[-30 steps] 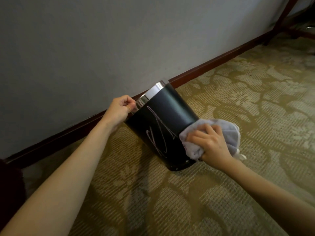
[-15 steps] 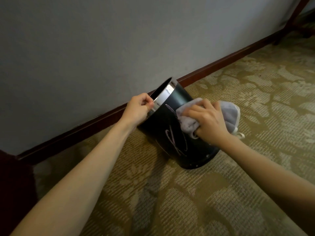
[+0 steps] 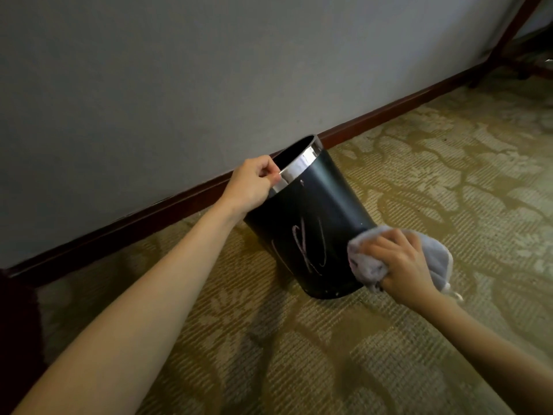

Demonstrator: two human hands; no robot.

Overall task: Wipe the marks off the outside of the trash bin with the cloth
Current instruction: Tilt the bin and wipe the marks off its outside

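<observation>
Several pale scrawled marks remain on the black, steel-rimmed trash bin now that the right hand, fingers clamped on the crumpled grey cloth, has swept down from the bin's upper wall to its base while the left hand stays pinched on the rim, so more wiping passes seem needed.

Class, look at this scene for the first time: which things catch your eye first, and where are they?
A black round trash bin with a chrome rim stands tilted on the patterned carpet by the wall, pale scribbled marks on its side. The left hand pinches the rim; the right hand presses a crumpled grey cloth low on the bin.
</observation>
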